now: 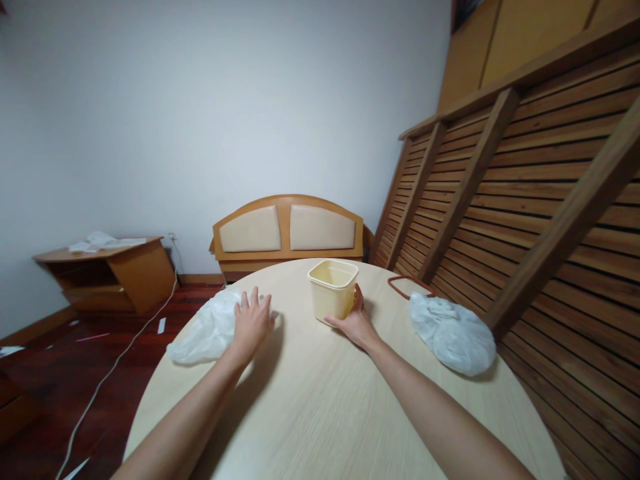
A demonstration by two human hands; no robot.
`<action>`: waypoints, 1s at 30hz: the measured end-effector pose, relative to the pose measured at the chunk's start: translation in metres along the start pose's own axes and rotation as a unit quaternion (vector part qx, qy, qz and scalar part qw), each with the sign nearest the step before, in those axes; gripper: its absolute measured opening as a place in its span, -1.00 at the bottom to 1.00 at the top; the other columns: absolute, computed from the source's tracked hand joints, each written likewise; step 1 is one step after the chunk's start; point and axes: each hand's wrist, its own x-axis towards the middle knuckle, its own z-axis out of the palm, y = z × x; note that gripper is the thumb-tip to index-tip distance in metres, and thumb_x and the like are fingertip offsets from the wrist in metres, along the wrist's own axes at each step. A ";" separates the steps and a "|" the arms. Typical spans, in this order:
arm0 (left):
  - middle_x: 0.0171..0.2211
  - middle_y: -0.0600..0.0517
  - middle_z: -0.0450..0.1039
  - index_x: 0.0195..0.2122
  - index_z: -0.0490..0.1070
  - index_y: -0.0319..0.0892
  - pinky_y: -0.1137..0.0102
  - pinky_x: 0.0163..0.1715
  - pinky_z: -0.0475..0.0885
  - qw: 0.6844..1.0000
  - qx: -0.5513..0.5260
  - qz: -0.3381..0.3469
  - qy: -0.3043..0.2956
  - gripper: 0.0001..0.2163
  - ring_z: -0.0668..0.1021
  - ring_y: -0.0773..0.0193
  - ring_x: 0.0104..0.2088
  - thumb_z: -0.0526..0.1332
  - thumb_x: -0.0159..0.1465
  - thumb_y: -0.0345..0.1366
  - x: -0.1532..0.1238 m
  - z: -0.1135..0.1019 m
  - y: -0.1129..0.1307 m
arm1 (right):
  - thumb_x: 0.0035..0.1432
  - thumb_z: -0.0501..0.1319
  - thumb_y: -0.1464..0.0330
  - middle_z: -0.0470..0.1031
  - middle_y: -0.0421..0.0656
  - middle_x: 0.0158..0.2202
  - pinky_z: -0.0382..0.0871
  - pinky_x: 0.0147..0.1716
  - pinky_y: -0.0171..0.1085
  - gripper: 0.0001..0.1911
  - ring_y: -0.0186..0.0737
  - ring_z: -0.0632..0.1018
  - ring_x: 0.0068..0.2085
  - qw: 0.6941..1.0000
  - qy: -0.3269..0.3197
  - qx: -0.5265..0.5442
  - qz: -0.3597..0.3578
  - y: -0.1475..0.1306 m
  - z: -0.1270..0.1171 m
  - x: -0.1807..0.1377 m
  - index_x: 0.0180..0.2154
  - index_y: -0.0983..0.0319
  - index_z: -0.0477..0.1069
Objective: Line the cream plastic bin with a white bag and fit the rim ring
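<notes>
On the round pale wooden table (320, 400) stands an upright, pale yellow plastic bin (332, 293) with a squarish rim. My right hand (356, 323) grips its lower right side, thumb across the front and fingers round the far side. The part of the bin's inside that shows holds nothing visible. To the left, my left hand (254, 320) hovers with its fingers spread, beside and partly in front of a crumpled white plastic bag (210, 330). Whether that hand touches the bag, I cannot tell.
A filled white plastic bag (453, 333) rests at the table's right, near a reddish-brown frame-like loop (400, 287). Slatted wooden panels (500, 193) lean close on the right. Behind stands a padded headboard (287, 227). A low cabinet (110, 273) and a white cable (120, 360) are at left.
</notes>
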 end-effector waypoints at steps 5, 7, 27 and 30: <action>0.30 -0.24 0.26 0.10 0.47 -0.07 0.07 0.01 0.43 0.998 -0.028 -0.009 -0.051 -0.67 0.44 -0.16 0.15 0.16 0.32 -0.37 -0.009 0.014 -0.027 | -0.18 0.47 -0.01 0.09 0.14 0.37 0.19 0.29 0.10 0.39 0.15 0.30 0.32 0.999 -0.025 -0.024 0.026 0.001 -0.004 -0.003 0.41 0.12 -0.39; 0.18 -0.24 0.39 0.01 0.52 -0.14 0.19 -0.10 0.47 0.996 -0.058 -0.003 -0.066 -0.71 0.51 -0.05 0.04 0.09 0.34 -0.41 -0.007 0.017 -0.033 | -0.16 0.47 0.00 0.18 0.15 0.33 0.23 0.26 0.12 0.37 0.17 0.35 0.29 0.999 -0.023 -0.028 0.032 0.000 -0.005 -0.004 0.41 0.12 -0.38; -0.24 -0.10 0.59 -0.20 0.57 -0.12 0.35 -0.23 0.46 0.957 -0.131 0.231 -0.118 -0.72 0.63 0.09 -0.18 0.04 0.36 -0.45 -0.040 -0.019 0.047 | 0.22 0.23 0.29 0.24 0.06 0.27 0.14 0.32 0.16 -0.33 0.10 0.25 0.32 0.970 0.051 -0.110 -0.210 -0.043 -0.042 -0.014 0.31 0.15 0.10; -0.27 -0.07 0.57 -0.18 0.54 -0.11 0.38 -0.25 0.46 0.932 -0.127 0.320 -0.111 -0.75 0.63 0.13 -0.21 0.06 0.38 -0.43 -0.049 -0.027 0.057 | 0.24 0.22 0.32 0.42 0.00 0.13 0.30 0.20 0.12 -0.48 0.07 0.40 0.19 0.943 -0.064 -0.124 -0.301 -0.059 -0.053 -0.033 0.23 0.09 0.25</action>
